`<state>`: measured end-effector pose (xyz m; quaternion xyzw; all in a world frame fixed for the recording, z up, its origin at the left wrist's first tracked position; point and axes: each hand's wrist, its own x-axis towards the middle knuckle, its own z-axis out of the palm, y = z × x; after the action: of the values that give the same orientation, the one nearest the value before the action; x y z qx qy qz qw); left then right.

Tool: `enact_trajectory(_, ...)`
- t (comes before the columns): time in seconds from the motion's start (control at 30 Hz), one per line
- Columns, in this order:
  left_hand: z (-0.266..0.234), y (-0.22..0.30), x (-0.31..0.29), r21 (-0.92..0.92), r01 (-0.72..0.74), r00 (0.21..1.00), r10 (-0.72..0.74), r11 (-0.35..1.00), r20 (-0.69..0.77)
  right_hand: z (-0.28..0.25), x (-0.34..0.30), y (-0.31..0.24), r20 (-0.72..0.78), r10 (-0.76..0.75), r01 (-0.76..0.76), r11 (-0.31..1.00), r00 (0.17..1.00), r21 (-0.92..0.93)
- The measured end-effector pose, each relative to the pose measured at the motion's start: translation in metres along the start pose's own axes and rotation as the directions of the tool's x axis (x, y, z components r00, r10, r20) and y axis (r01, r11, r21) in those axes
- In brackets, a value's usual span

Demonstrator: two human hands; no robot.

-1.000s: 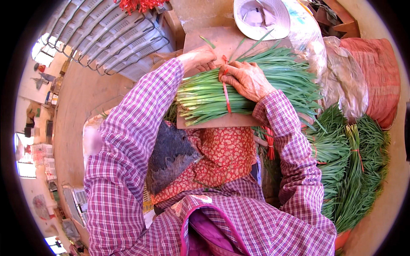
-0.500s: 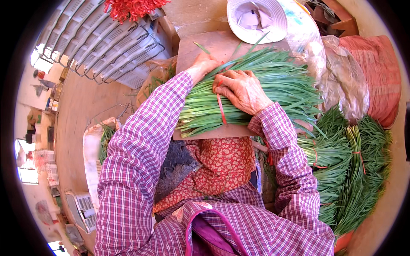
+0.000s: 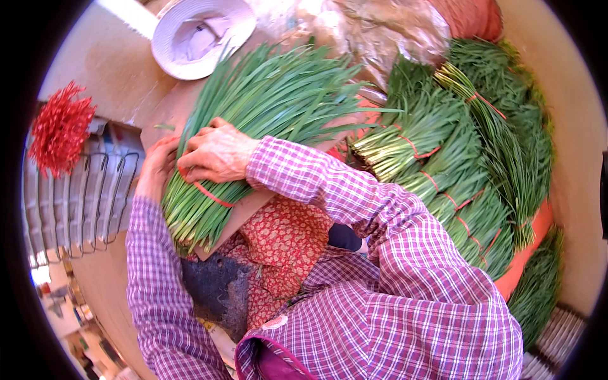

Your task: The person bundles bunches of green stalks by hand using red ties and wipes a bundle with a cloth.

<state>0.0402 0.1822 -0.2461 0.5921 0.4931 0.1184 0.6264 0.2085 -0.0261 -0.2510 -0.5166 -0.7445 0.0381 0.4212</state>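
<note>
A big bundle of garlic chives (image 3: 278, 95) lies on a reddish-brown board (image 3: 239, 214), its pale cut ends toward my lap. A red tie (image 3: 213, 195) runs round the stalks near those ends. Over the top of the bundle, my right hand (image 3: 218, 153) is closed, fingers bent at the tie where it meets the left edge. My left hand (image 3: 158, 166) is closed against the bundle's left side, close to the right fingertips. Some of its fingers are hidden by the leaves and the other hand.
Several tied chive bundles (image 3: 437, 158) are heaped at the right. A pale hat (image 3: 202, 38) lies beyond the board, near clear plastic sheeting (image 3: 392, 31). At the left, red ties hang in a bunch (image 3: 62, 130) by a wire rack (image 3: 82, 196) and grey crates.
My view has swung to the right, so the board and hat appear further left and more of the heaped bundles shows. Both hands stay at the tied bundle, the right one nearer the left.
</note>
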Motion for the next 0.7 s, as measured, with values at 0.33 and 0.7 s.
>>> enact_trajectory(0.33, 0.044, 0.009, -0.074, 0.245, -0.346, 0.936, 0.351, 0.906, 0.024, 0.011, -0.024, -0.012, -0.382, -0.096, 0.089, 0.995, 0.919, -0.038)
enact_trajectory(0.7, 0.017, 0.053, -0.014, 0.232, -0.597, 0.802, 0.564, 0.768, 0.196, 0.018, 0.041, 0.005, -0.674, -0.058, 0.064, 0.998, 0.737, -0.016)
